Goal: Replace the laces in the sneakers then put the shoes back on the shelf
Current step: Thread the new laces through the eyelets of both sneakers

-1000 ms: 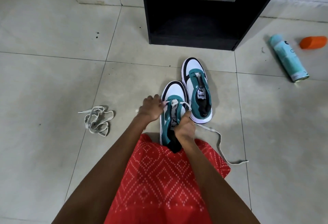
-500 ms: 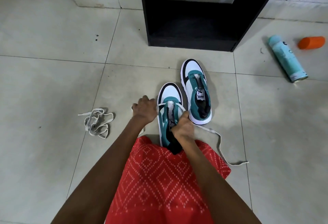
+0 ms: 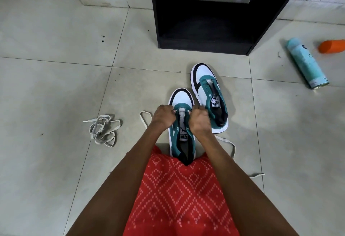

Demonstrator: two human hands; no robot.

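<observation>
Two teal, white and black sneakers stand on the tiled floor. The near sneaker (image 3: 180,103) lies between my hands; a white lace (image 3: 230,147) crosses its lowest eyelets, and its loose ends trail out to both sides. My left hand (image 3: 162,117) grips the lace at the shoe's left eyelets. My right hand (image 3: 199,121) grips it at the right eyelets. The far sneaker (image 3: 209,90) stands to the right with no lace. A bundled greyish lace (image 3: 103,130) lies on the floor to the left. The black shelf unit (image 3: 205,15) stands open beyond the shoes.
A teal spray can (image 3: 306,63) lies on its side at the right, with an orange cap (image 3: 331,46) beyond it. My red patterned garment (image 3: 179,192) covers the lap below the near sneaker. Bare tiles spread to the left.
My left hand has moved right, back onto the shoe's eyelets. My right hand has slid forward along the shoe, and both fists now pull the lace at the front eyelets.
</observation>
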